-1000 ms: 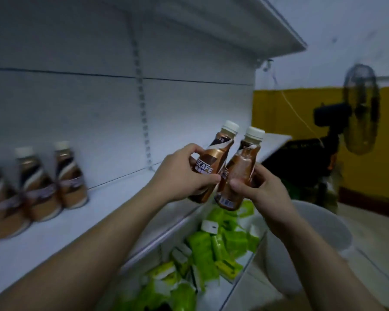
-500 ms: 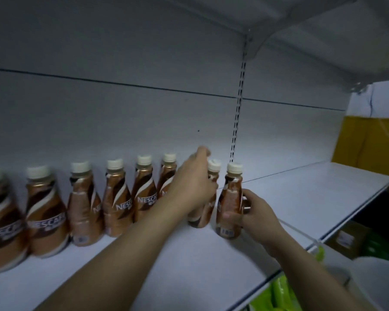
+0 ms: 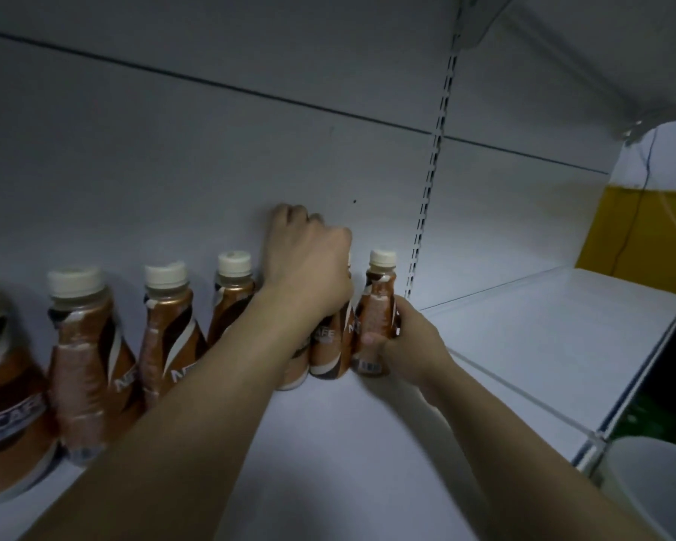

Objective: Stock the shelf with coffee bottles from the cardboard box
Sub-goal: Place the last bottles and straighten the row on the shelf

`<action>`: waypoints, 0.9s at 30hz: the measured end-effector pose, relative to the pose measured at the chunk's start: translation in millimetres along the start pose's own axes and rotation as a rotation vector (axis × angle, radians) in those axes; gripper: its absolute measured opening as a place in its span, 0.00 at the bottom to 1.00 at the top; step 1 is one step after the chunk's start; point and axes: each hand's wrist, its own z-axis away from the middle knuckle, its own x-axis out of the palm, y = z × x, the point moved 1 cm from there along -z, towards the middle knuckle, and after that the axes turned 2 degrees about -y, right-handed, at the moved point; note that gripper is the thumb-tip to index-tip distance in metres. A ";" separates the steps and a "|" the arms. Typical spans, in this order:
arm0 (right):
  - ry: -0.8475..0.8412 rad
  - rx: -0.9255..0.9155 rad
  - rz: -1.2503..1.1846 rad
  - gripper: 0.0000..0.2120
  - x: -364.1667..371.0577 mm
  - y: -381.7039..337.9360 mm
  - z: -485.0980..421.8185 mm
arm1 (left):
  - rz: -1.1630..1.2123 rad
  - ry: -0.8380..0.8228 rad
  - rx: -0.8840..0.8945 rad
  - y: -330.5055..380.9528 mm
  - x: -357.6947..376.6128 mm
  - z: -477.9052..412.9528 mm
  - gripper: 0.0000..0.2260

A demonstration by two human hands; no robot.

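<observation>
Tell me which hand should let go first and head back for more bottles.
Probably the right hand. Its bottle stands upright at the open right end of the row on the shelf, so it can pull straight back. The left hand is over a bottle wedged between neighbours.

Bottle row [image 3: 164, 329] on shelf [image 3: 523, 345] against back panel [image 3: 211, 169]; bucket [image 3: 656, 490] lower right.

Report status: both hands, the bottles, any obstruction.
Left hand gripping one coffee bottle from above. Right hand wrapped on end bottle, both at the row's end. Shelf beyond clear.
</observation>
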 end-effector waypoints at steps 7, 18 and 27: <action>0.101 0.038 -0.144 0.25 18.8 14.0 -17.8 | -0.082 0.090 -0.060 3.5 16.5 0.6 0.16; -0.060 -0.033 -0.032 0.27 9.8 23.6 -14.1 | -0.156 0.053 -0.076 9.2 15.1 20.3 0.32; 0.263 -0.254 0.016 0.31 9.3 -27.7 25.6 | -0.203 0.139 -0.084 -24.5 -44.4 83.1 0.33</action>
